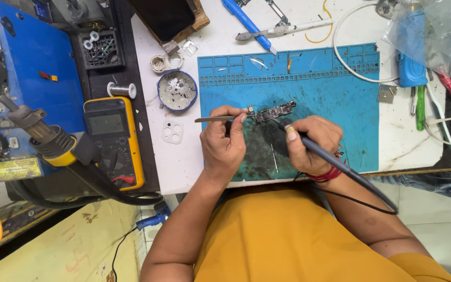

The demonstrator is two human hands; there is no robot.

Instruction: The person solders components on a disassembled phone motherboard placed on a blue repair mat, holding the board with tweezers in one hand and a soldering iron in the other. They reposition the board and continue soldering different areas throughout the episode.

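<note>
- Left hand (224,141): fingers closed on a pair of tweezers (220,119), whose tips reach the left end of a small circuit board (274,112).
- Right hand (309,143): fingers wrapped around a dark soldering iron (335,163), its tip at the board's lower edge; its cable (371,201) loops off past the wrist.
- Circuit board: lies on the blue work mat (340,99), above a dark scorched patch, between the two hands.
- Risk: the board appears held by the tweezers alone; pressure from the iron could make it slide or pivot, smearing solder across neighbouring parts.
- Risk: the trailing cable could drag the iron off its point.
- Hard to make out: the exact contact point of the tip, and the board's components, are too small to tell.
- Cut off: the hot-air handle (48,137) and yellow multimeter (113,141) lie well apart at left; items at the top edge are cropped.
</note>
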